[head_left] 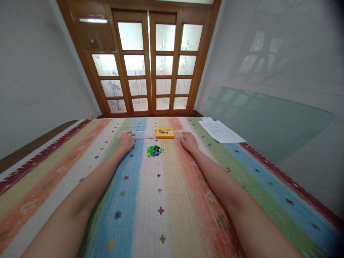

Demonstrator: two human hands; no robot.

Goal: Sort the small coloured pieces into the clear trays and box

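Head view: left hand (pixel 126 142) is at the left end of a clear strip (pixel 143 135), fingers loosely curled, tips towards the strip. Right hand (pixel 189 142) mirrors it at the other end, fingers bent inward. Can't tell whether either one pinches the strip or only rests on it; too small, and the plastic is see-through. Also can't tell if it's a flat sheet or a shallow tray.

Between the hands, apart from both: yellow box (pixel 165 133), lying flat, printed face up, within the strip's span. Whether it sits on the strip or behind it is unclear, same for whether there's anything inside.

Nearer the body, just below the box: small pile of colored pieces (pixel 154 151), mostly green and blue, some yellow and dark bits, a few strays at its right edge. Neither hand touches it.

Progress, my read: early. Pieces are out and heaped, box is set down beside them. Colors are mixed, nothing I can make out is joined, so the whole heap looks unhandled at this point.

Further out: striped tablecloth (pixel 150 204) under everything, printed paper sheets (pixel 221 131) at the far right, wooden doors (pixel 150 82) with frosted panes past the table's far edge.
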